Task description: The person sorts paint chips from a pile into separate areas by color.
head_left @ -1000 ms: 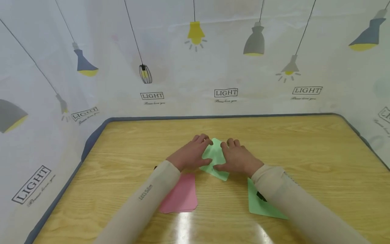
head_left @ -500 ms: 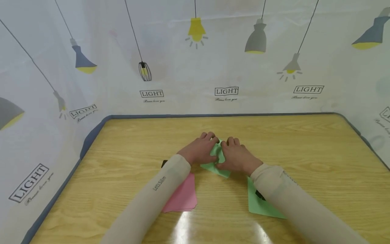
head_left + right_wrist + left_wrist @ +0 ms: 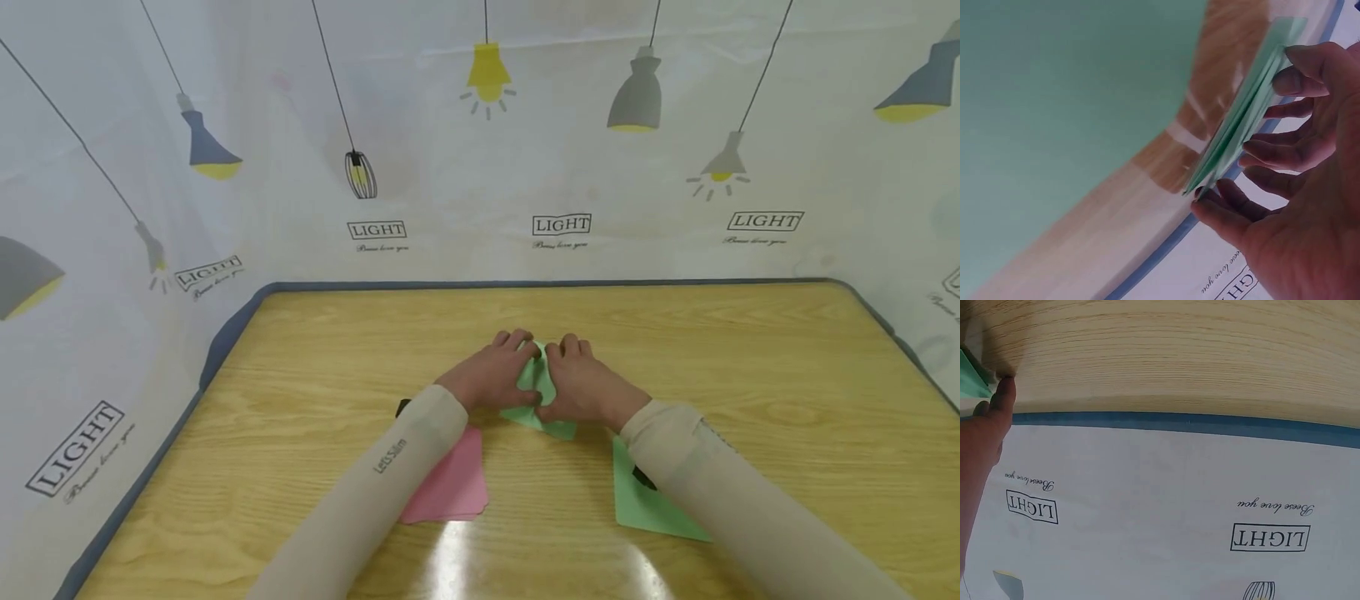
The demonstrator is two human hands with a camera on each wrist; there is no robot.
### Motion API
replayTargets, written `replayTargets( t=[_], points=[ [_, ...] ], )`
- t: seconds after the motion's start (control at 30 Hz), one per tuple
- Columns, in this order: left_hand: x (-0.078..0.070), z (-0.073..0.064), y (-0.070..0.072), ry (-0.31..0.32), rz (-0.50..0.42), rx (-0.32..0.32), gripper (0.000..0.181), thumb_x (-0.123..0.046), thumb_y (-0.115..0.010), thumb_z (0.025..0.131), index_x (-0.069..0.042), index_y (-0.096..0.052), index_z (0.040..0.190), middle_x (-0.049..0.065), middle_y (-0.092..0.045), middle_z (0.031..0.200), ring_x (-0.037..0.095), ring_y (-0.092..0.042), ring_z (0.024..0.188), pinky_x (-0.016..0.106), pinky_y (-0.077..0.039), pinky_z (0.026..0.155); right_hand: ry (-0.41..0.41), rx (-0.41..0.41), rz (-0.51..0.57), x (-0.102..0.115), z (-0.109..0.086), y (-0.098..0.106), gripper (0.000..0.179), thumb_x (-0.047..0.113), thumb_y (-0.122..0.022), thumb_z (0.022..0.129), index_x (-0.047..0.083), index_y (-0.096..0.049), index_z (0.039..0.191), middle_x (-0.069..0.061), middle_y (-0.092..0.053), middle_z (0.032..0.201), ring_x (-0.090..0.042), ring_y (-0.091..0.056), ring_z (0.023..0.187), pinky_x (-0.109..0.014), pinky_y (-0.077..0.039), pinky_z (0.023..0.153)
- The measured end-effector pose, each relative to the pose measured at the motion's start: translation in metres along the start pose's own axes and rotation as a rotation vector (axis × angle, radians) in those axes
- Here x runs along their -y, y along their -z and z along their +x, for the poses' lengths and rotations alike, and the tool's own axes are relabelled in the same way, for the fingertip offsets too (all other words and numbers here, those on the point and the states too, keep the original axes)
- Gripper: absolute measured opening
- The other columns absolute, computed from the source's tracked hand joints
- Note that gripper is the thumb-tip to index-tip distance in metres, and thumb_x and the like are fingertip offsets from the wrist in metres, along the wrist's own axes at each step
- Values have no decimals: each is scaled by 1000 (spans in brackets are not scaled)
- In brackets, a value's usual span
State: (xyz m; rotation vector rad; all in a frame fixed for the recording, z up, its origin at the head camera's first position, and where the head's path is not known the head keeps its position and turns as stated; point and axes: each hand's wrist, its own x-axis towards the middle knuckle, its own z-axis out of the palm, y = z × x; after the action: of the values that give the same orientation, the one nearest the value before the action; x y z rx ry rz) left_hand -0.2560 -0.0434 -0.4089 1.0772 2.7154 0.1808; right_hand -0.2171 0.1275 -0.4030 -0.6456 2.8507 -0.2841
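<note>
In the head view a pale green sheet of paper (image 3: 537, 379) lies mid-table between my hands, bowed up along its middle. My left hand (image 3: 491, 375) grips its left side, thumb near and fingers at the far end. On the opposite side my right hand (image 3: 588, 386) holds it with bent fingers and thumb. Seen nearly edge-on in the right wrist view, the folded green paper (image 3: 1244, 115) shows layered edges between thumb and fingertips. Only a green corner (image 3: 971, 380) and part of the left hand (image 3: 985, 434) appear in the left wrist view.
A stack of pink paper (image 3: 453, 483) lies partly under my left forearm. Green paper (image 3: 652, 510) sits under the right forearm, filling much of the right wrist view. The wooden table (image 3: 337, 333) has a dark blue edge, with a lamp-printed white sheet (image 3: 450, 167) behind.
My left hand has moved right, closer to the right hand. The green sheet between them has been squeezed narrower and bowed up; the right hand has barely moved.
</note>
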Motion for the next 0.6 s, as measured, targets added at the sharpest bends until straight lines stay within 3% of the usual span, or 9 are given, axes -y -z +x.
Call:
replayTargets(
  t=[0.23, 0.6],
  points=[
    [1, -3, 2, -26, -65, 21, 69, -43, -72, 87, -10, -44, 141, 10, -23, 158, 28, -19, 144, 37, -28, 111, 31, -16, -28, -1, -3, -1, 93, 44, -71, 79, -14, -33, 140, -35, -35, 134, -50, -33, 125, -50, -45, 95],
    [7, -6, -1, -102, -226, 29, 75, -28, -82, 78, -9, -45, 140, 13, -22, 158, 28, -14, 146, 39, -23, 113, 100, -46, -31, -6, -7, -1, 85, 44, -73, 77, -11, -41, 134, -30, -41, 130, -45, -38, 120, -47, -46, 95]
  ],
)
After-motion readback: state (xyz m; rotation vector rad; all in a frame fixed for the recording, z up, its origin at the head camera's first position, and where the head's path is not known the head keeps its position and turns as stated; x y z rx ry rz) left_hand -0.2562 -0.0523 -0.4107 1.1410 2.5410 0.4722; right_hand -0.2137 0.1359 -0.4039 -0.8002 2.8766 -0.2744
